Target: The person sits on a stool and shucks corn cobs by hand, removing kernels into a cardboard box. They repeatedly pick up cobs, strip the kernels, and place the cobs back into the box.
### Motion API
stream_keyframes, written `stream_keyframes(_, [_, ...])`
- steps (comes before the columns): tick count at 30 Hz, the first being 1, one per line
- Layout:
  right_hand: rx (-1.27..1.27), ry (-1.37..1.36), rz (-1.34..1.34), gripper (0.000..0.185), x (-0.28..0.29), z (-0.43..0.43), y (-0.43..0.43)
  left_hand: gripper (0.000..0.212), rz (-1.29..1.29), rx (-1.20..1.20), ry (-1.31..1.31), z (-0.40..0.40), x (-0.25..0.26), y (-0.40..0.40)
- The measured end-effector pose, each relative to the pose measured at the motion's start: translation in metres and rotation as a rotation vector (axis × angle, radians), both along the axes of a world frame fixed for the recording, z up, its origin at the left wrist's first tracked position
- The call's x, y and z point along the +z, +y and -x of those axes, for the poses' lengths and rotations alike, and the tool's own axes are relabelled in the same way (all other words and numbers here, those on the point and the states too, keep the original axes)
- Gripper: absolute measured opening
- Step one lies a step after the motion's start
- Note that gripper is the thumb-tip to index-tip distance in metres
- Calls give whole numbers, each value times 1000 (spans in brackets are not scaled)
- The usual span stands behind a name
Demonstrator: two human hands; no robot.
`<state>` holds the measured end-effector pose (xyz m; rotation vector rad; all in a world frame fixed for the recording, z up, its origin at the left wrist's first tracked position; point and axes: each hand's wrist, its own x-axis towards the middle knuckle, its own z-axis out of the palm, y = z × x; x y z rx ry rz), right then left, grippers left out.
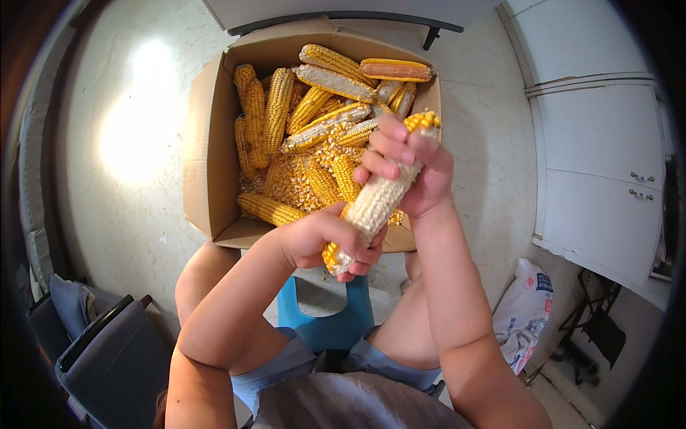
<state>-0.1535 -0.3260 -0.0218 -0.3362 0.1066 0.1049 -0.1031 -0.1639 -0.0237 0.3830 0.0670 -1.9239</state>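
A largely stripped corn cob (381,201) slants between my two hands above the near right part of a cardboard box (225,155). Yellow kernels remain at both of its ends and along part of its lower left side. My left hand (343,238) is wrapped around the lower end. Around the upper end close the fingers and thumb of my right hand (410,161). Inside the box, whole and partly stripped ears of dried corn (278,104) lie over loose kernels (292,179). One ear with a bare reddish side (396,69) rests at the box's far right corner.
A blue plastic stool (324,327) stands between my legs. White cabinets (595,128) line the right side, with a white printed sack (522,311) near them. Grey cushioned seating (115,359) is at the lower left. Beyond the box is a dark-edged piece of furniture (343,15).
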Motion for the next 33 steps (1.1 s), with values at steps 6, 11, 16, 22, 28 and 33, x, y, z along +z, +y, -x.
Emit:
stream_keyframes(6, [-293, 445, 423, 15, 0, -8, 9, 20, -290, 104, -741, -1, -17, -11])
stream_keyframes(11, [-498, 580, 657, 14, -10, -11, 21, 26, -431, 305, -1249, 14, -38, -18])
stream_keyframes(16, [-654, 646, 772, 15, -6, -13, 31, 29, -456, 419, -1841, 18, -48, -19])
stream_keyframes(22, [-355, 365, 436, 16, 4, -6, 16, 24, -330, 166, -1170, 11, -9, -16])
stream_keyframes(28, [-172, 156, 271, 10, 4, 0, 13, 21, -229, 72, -784, 7, 4, -10])
stream_keyframes(33, [-135, 150, 243, 14, 10, -1, 21, 17, -175, 67, -461, 9, -2, 1])
